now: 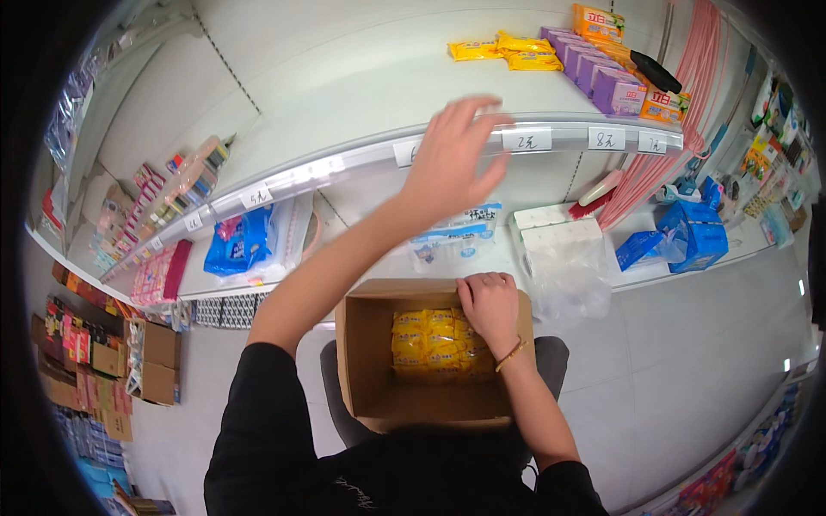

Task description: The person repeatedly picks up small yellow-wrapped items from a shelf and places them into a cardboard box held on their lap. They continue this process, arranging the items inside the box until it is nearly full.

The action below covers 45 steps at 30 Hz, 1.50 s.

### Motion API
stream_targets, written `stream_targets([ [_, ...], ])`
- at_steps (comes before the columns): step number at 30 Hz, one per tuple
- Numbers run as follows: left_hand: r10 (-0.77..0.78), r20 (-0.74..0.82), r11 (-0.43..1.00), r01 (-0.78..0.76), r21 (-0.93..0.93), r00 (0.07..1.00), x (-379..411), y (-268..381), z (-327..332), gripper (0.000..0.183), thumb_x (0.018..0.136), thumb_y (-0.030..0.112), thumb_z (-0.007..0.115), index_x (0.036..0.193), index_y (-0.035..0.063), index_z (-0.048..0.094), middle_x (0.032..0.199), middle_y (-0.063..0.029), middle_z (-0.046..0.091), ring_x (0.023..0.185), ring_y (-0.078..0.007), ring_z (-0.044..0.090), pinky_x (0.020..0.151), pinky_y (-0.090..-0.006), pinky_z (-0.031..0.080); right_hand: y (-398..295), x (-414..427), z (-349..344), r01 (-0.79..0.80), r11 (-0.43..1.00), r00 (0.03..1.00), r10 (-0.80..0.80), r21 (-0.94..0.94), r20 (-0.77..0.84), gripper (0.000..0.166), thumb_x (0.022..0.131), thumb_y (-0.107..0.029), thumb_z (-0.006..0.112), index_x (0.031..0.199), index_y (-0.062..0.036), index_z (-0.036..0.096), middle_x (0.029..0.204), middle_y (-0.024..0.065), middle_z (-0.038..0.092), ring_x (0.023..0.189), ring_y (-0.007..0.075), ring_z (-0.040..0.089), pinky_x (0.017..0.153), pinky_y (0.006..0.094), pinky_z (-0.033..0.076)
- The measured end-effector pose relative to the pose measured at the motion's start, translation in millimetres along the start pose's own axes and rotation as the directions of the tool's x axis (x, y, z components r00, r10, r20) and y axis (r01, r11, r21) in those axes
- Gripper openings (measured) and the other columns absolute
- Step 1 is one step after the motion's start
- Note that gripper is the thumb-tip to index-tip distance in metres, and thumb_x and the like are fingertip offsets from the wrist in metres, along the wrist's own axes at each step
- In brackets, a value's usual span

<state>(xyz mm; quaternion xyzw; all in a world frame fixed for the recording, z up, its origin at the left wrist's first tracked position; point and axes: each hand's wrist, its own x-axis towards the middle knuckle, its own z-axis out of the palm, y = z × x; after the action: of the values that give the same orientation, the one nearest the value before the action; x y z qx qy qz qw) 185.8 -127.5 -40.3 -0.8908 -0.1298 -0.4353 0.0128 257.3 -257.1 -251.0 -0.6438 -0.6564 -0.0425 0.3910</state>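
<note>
My left hand point(457, 151) is raised in front of the price-tag strip of a white shelf point(361, 109), fingers apart and holding nothing. Blur softens its fingertips. Over the far rim of an open cardboard box point(371, 380), my right hand point(493, 308) curls its fingers. Inside lie rows of yellow plastic-wrapped packs point(426, 342), partly covered by that hand and wrist. Three similar yellow packs point(532, 61) lie on the shelf, two side by side and one overlapping on top. To their right runs a row of purple boxes point(616, 90), beside orange-wrapped packs point(664, 106).
The box rests on a dark stool point(552, 367). Below the shelf sit a blue package point(239, 242), white-blue packets point(458, 238), a plastic-wrapped white pack point(564, 258) and a torn blue box point(697, 235). Pink strands point(645, 174) hang at right. Cartons point(158, 361) stand at left.
</note>
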Motion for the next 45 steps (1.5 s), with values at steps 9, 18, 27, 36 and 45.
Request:
stream_targets([
  [9,-0.28,0.36,0.953,0.21,0.22,0.89,142.7,-136.0,107.4,0.054,0.097,0.038,0.062,0.135,-0.0002,0.058,0.141,-0.0215,0.058,0.131,-0.0386,0.054,0.111,-0.0437,0.042,3.2,-0.2,-0.3,-0.024,0.997,1.0,0.024,0.08,0.001,0.028,0.095,-0.023,0.064,0.073,-0.007,0.067,0.075,0.0087,0.071,0.077,0.0262,0.067,0.083,0.041,0.047],
  [18,-0.424,0.338,0.894,0.327,0.307,0.84,147.3,-126.1,134.1,0.074,0.095,0.053,0.059,0.143,-0.0029,0.052,0.139,-0.0268,0.059,0.129,-0.0403,0.057,0.109,-0.0465,0.045,10.0,-0.1,-4.5,-0.023,0.993,0.999,0.027,0.112,-0.037,0.022,0.094,-0.02,0.065,0.076,-0.0074,0.067,0.075,0.0075,0.071,0.079,0.0244,0.068,0.083,0.0395,0.048],
  [27,-0.358,0.442,0.877,0.134,0.462,0.823,140.6,-133.6,139.5,0.079,0.095,0.063,0.051,0.145,0.001,0.052,0.147,-0.0263,0.053,0.135,-0.0412,0.051,0.112,-0.0485,0.041,8.4,-0.5,-4.5,0.009,0.996,0.999,-0.004,0.087,-0.053,0.025,0.094,-0.022,0.064,0.074,-0.0082,0.066,0.076,0.0071,0.071,0.078,0.0241,0.066,0.08,0.0398,0.047],
  [36,-0.445,0.66,0.892,0.232,0.389,0.606,143.8,-95.3,88.5,0.081,0.096,0.067,0.046,0.145,0.0025,0.053,0.139,-0.0257,0.06,0.129,-0.0396,0.058,0.107,-0.0452,0.046,3.7,-4.0,-2.7,0.006,0.998,1.0,-0.005,0.07,-0.012,0.024,0.094,-0.022,0.064,0.075,-0.0086,0.067,0.077,0.0066,0.071,0.079,0.0237,0.066,0.08,0.039,0.046],
  [45,-0.361,0.246,0.913,0.287,0.292,0.899,93.7,-84.7,67.9,0.07,0.087,0.049,0.071,0.14,0.0065,0.056,0.13,-0.0231,0.065,0.119,-0.0354,0.063,0.1,-0.0444,0.051,0.1,-3.3,-7.1,0.016,0.998,1.0,-0.014,0.065,-0.027,0.024,0.095,-0.023,0.064,0.076,-0.0084,0.068,0.077,0.0074,0.071,0.079,0.0243,0.066,0.081,0.0394,0.046],
])
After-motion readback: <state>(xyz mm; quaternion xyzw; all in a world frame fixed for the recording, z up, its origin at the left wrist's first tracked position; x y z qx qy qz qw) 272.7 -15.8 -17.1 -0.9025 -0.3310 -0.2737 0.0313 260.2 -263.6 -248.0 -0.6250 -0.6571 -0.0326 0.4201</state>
